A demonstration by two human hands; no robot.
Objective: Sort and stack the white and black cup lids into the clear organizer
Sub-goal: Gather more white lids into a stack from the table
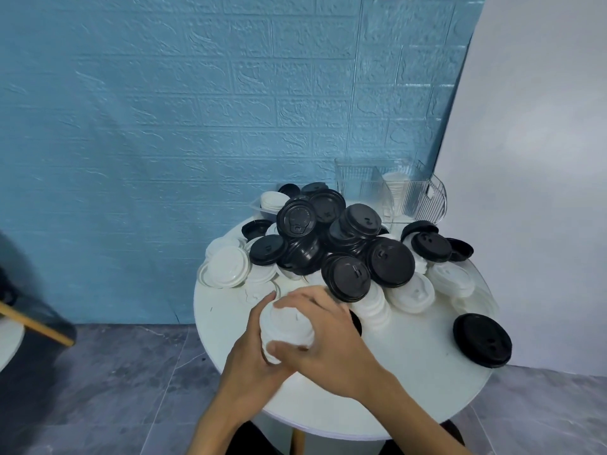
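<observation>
Near six o'clock on the round table, I have both hands wrapped round a short stack of white lids. My left hand cups it from below and the side, fingers curled on the rim; my right hand closes over the top, thumb across the near edge. Both grips are closed on that stack.

From the centre out to three o'clock lies the mixed heap: black lids piled on top, more white ones spread beneath and to nine o'clock. One black lid lies apart at four o'clock. At one o'clock stands the clear organizer, with some white lids already upright in its right compartment; how full it is I cannot tell.

I judge these lids light, thin and springy, with smooth plastic that slides easily. A nested stack will likely shear sideways if squeezed only at the ends, so I would hold it round the rims, pressing the ends lightly together. Squeezing hard on the domes could dent them. The heap looks loose, so pulling from below may spill it.
</observation>
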